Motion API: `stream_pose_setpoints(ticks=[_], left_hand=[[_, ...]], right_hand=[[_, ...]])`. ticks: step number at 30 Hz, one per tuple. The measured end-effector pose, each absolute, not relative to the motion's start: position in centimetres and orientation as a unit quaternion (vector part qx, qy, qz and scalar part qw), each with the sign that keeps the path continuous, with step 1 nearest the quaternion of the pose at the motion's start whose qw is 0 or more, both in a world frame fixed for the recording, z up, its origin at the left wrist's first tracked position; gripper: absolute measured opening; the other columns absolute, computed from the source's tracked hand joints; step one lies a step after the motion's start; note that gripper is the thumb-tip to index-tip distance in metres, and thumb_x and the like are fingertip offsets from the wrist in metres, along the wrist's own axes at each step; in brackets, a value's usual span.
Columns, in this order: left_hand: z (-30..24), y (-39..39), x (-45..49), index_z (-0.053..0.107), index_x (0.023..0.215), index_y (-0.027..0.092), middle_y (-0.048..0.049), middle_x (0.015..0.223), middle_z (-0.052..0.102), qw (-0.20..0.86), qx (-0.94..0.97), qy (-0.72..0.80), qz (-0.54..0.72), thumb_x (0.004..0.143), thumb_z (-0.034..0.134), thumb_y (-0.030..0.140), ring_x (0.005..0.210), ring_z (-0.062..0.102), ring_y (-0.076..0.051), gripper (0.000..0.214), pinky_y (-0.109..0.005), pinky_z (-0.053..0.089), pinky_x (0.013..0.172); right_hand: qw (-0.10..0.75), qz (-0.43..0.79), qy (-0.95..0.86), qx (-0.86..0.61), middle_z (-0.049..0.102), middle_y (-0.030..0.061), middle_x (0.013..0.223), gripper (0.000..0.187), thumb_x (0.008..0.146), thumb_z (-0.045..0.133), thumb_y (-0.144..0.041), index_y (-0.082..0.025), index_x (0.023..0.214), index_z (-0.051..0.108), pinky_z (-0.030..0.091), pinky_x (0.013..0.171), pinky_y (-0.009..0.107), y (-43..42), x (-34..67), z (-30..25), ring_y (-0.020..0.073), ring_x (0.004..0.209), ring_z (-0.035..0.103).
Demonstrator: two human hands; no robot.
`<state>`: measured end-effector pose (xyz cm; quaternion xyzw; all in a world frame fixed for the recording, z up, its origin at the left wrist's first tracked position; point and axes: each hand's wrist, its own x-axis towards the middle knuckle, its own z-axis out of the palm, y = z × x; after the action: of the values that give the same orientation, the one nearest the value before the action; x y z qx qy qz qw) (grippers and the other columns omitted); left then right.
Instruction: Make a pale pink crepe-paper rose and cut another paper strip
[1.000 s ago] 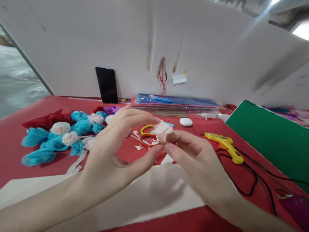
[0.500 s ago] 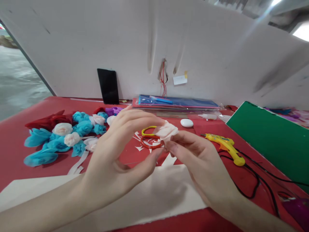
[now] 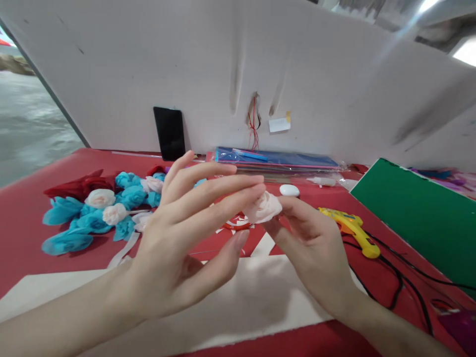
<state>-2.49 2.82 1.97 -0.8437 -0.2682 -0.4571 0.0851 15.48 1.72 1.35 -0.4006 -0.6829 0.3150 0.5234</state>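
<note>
A small pale pink paper rose [image 3: 267, 207] is pinched in the fingers of my right hand [image 3: 310, 243], held above the red table [image 3: 22, 218]. My left hand [image 3: 186, 233] is beside it with fingers stretched out and apart; its fingertips touch the rose's left side. Behind my left fingers lie scissors with a red handle [image 3: 235, 224], mostly hidden. A white paper sheet [image 3: 253, 302] lies on the table beneath both hands.
Blue, white and red paper flowers [image 3: 96, 210] are piled at the left. A yellow glue gun [image 3: 351, 230] with a black cord lies at the right, beside a green board [image 3: 420, 213]. A black phone [image 3: 170, 133] leans on the wall; packed coloured sheets [image 3: 275, 158] lie behind.
My left fingers have straightened and spread out from a curled hold. The rose has risen slightly and moved right in my right hand.
</note>
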Motion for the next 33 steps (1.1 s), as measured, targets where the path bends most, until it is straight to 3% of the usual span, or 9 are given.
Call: stream_pose_setpoints(ticks=[8,16,26,31,33], left_hand=[[1.9,2.8,-2.7,0.057,0.113,0.019,-0.0069,0.11,0.07,0.147,-0.839,-0.261,-0.453,0.084,0.051,0.011,0.112,0.054,-0.025,0.032,-0.059,0.023,0.109],[1.2,3.1,-1.8,0.063,0.107,0.019,-0.0046,0.104,0.073,0.126,-0.815,-0.288,-0.487,0.086,0.052,0.016,0.107,0.059,-0.025,0.025,-0.057,0.028,0.109],[1.9,3.9,-2.2,0.071,0.092,0.022,-0.0048,0.107,0.072,0.095,-0.829,-0.306,-0.459,0.087,0.052,0.014,0.103,0.059,-0.024,0.021,-0.057,0.032,0.104],[1.9,2.8,-1.9,0.055,0.12,0.011,-0.0176,0.127,0.055,0.097,-0.808,-0.317,-0.486,0.086,0.047,0.015,0.117,0.051,-0.026,0.035,-0.052,0.031,0.108],[1.0,1.4,-1.4,0.054,0.121,0.014,-0.0137,0.121,0.057,0.083,-0.83,-0.281,-0.475,0.086,0.043,0.015,0.114,0.052,-0.023,0.036,-0.046,0.034,0.108]], right_hand=[[0.525,0.268,-0.71,-0.384,0.069,-0.0082,0.081,0.014,0.085,0.059,-0.015,-0.026,0.088,0.067,0.047,0.07,0.017,1.3,15.6,2.0,0.0069,0.072,0.058],[0.505,0.304,-0.701,-0.402,0.07,-0.0088,0.08,0.018,0.086,0.058,-0.017,-0.03,0.09,0.069,0.049,0.073,0.015,1.9,15.9,1.7,0.0063,0.074,0.062],[0.472,0.36,-0.685,-0.423,0.072,-0.0023,0.087,0.01,0.083,0.061,-0.023,-0.026,0.083,0.071,0.05,0.075,0.021,3.0,15.9,1.2,0.0122,0.083,0.064],[0.477,0.308,-0.677,-0.468,0.061,-0.0002,0.073,0.008,0.077,0.064,-0.028,-0.025,0.076,0.071,0.045,0.063,0.026,3.7,16.1,-0.2,0.0147,0.069,0.055],[0.47,0.309,-0.671,-0.483,0.058,-0.0005,0.064,0.011,0.078,0.063,-0.03,-0.024,0.075,0.071,0.042,0.056,0.027,4.0,16.1,-0.6,0.0143,0.06,0.051]])
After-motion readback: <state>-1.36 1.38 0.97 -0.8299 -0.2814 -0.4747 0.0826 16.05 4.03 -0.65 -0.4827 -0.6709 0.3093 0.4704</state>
